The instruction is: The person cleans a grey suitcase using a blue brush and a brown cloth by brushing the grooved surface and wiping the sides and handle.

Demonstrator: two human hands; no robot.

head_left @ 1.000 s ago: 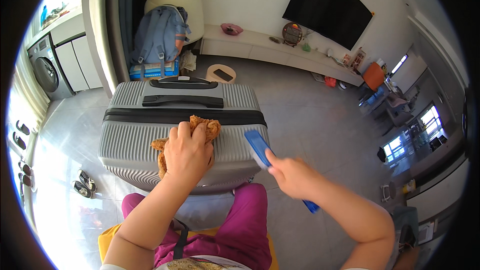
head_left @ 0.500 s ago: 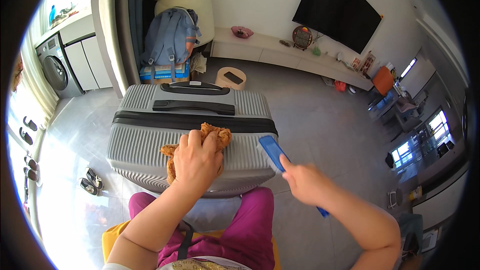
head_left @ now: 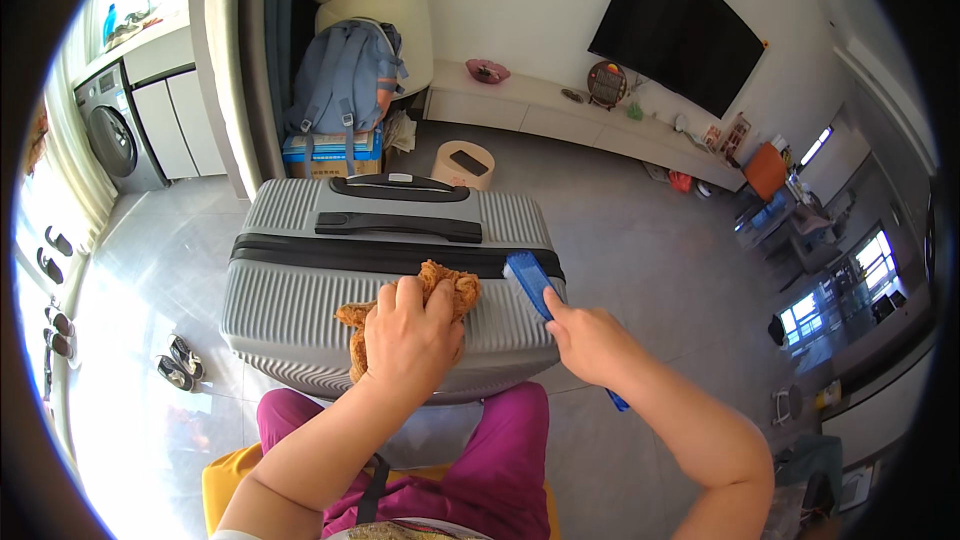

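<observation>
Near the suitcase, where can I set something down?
Bare: the suitcase, left of the brown cloth and in front of the black band; and grey floor right of the suitcase, toward the white console. Crowded: the suitcase's middle, under the left hand and cloth; its right end, by the right hand and blue brush; behind it, stool and backpack.

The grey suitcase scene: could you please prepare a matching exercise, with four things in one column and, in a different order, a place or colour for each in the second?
Things
1. Cloth
2. Brush
3. Bowl
4. Backpack

Places or colours
A. On the long low cabinet
B. Under the left hand, on the suitcase
C. Blue-grey with orange
D. In the right hand

Right pairs: 1-B, 2-D, 3-A, 4-C
</observation>
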